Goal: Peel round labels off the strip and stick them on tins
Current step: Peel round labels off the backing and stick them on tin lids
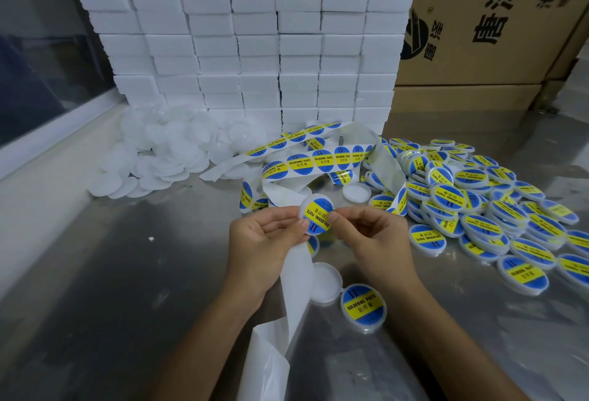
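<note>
- Head view: both hands meet above the near middle of the desk (95, 273). Left hand (261, 241) curls its fingers round the left edge of a small round tin (315, 214), which carries a blue-and-yellow round label.
- Right hand (369, 235) pinches the tin's right edge, its thumb pressed on the label face.
- Bare backing strip (294, 286) hangs from under the left hand and trails toward the near edge.
- Label strip (318, 158), still bearing blue-and-yellow labels, lies in loops just beyond the hands.
- One labelled tin (363, 306) lies just near of the right wrist, touching an unlabelled white lid (326, 282).
- A heap of labelled tins (478, 206) spreads across the right of the desk.
- A pile of plain white tins (165, 152) lies far left.
- Stacked white boxes (248, 34) rise at the far side, with cardboard cartons (494, 18) to their right.
</note>
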